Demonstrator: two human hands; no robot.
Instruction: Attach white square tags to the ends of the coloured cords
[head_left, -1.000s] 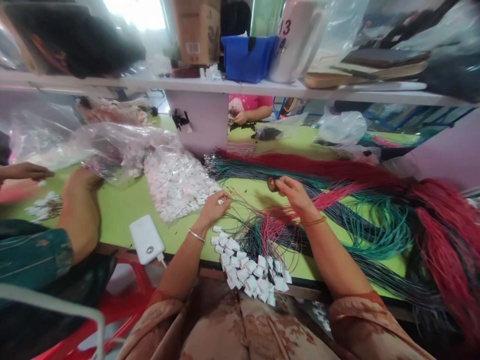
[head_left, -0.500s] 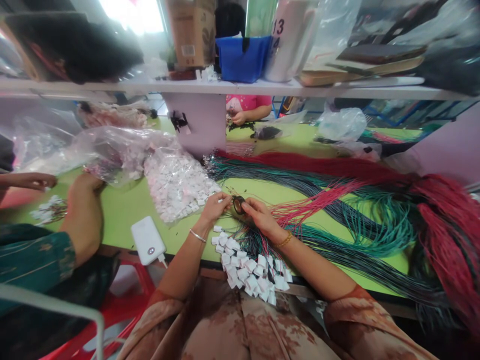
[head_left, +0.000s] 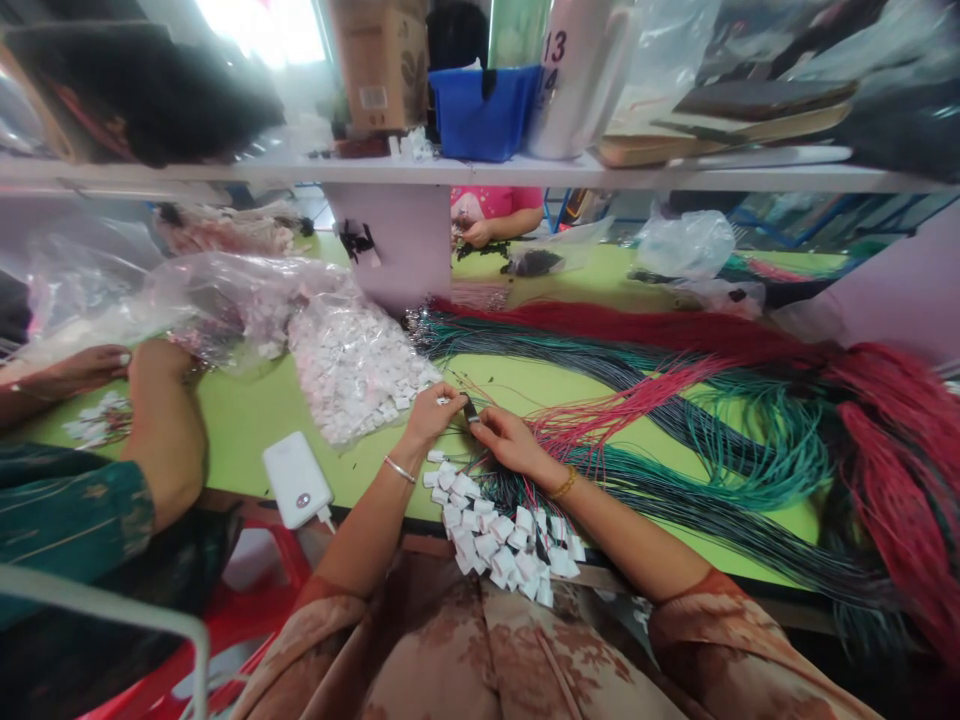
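Observation:
My right hand (head_left: pixel 514 442) grips a roll of black tape (head_left: pixel 471 409), seen nearly edge-on, between thumb and fingers. Close beside it, my left hand (head_left: pixel 431 418) is closed in a pinch at the roll's left side. A small white connector (head_left: pixel 443 401) shows at the left fingertips, and thin wires run near them; the exact grip is partly hidden. Below both hands lies a pile of white connectors (head_left: pixel 487 545) on dark and red wires, spread over the table's front edge.
Long bundles of red wires (head_left: pixel 675 325) and green wires (head_left: pixel 787 440) stretch across the right. A clear bag of white connectors (head_left: pixel 352 365) and a white power bank (head_left: pixel 297 480) lie left. A co-worker's arm (head_left: pixel 166 420) rests farther left. A loaded shelf (head_left: pixel 300 175) crosses above.
The tape roll has turned from showing its round face to nearly edge-on, and my right hand has shifted slightly left. At far left, the co-worker's hand has moved right.

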